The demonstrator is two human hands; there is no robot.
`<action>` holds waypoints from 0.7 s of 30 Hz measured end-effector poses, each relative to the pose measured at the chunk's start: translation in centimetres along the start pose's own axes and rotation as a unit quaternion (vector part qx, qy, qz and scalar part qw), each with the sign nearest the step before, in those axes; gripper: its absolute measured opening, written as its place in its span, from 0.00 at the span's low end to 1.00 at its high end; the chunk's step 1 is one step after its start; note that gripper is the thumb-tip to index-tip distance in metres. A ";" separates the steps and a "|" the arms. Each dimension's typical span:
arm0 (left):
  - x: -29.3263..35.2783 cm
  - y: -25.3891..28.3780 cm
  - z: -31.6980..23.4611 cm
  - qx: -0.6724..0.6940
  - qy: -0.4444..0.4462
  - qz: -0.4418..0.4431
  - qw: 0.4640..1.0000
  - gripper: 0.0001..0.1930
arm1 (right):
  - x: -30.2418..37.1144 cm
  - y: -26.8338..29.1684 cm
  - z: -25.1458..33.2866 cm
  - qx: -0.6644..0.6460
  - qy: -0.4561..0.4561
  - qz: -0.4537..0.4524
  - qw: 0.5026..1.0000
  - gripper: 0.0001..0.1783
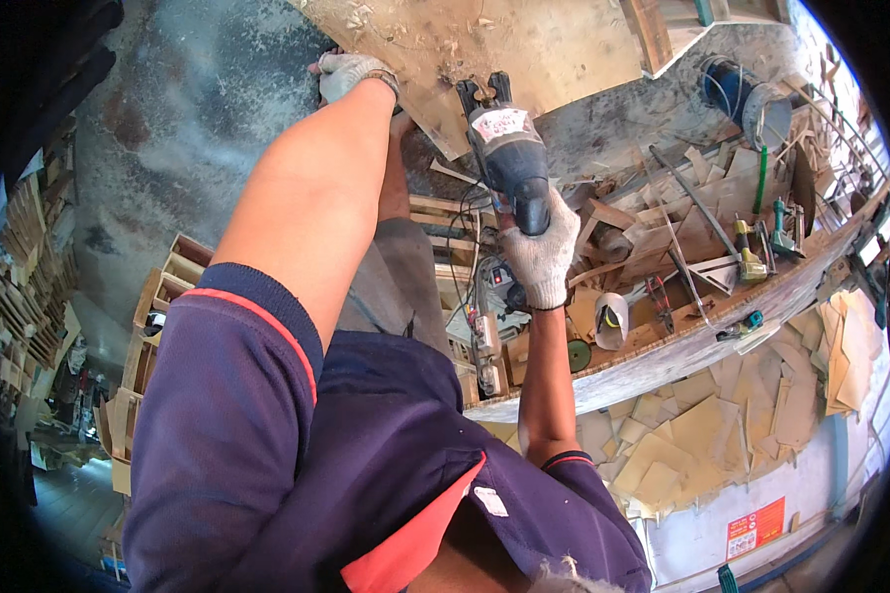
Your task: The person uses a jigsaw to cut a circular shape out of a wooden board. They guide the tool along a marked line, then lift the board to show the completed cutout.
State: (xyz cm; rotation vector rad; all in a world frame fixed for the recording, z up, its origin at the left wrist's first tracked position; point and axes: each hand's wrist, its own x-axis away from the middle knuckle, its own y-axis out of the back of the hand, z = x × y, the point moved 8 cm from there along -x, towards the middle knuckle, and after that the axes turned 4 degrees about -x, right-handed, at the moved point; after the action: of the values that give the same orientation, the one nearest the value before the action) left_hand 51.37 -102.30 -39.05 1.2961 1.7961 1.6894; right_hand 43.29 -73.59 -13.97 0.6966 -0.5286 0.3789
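The gloved fingers of my right hand close around the rear of a black power tool, its front end over the edge of a wooden board dotted with shavings. My gloved left hand lies at the board's left edge, though I cannot tell how far its fingers open or whether they grip; to my right, a yellow tool sits on a cluttered surface.

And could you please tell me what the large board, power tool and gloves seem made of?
Large board: probably wood, perhaps plywood; its tan face looks dull and unpainted. Power tool: seemingly dark satin plastic, from its smooth moulded casing. Gloves: likely matte knitted fabric, given their textured off-white surface.
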 end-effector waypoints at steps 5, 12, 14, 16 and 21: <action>-0.1 -0.3 0.3 -0.011 0.051 0.067 0.996 0.25 | -1.2 -0.8 0.4 -0.003 0.001 0.005 1.000 0.21; -0.3 0.1 1.1 0.040 0.012 -0.022 0.999 0.32 | -5.0 -3.1 0.0 -0.033 -0.037 0.036 0.998 0.16; -0.4 -0.5 0.4 0.045 -0.041 -0.003 0.998 0.32 | -4.6 -3.7 -0.2 0.000 -0.039 0.002 0.999 0.17; -0.8 -0.4 1.2 0.047 -0.011 -0.028 0.998 0.32 | -4.0 -3.9 -0.5 0.012 -0.041 -0.021 0.999 0.18; -2.6 -3.3 2.0 0.064 -0.035 -0.032 0.997 0.32 | -3.6 -3.4 -0.8 0.056 -0.053 -0.061 0.995 0.16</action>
State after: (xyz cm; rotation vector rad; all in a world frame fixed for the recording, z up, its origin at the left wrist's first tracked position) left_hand 53.00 -102.71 -43.37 1.3167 1.9118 1.4978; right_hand 42.31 -76.00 -18.25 0.8566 -0.5654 0.2603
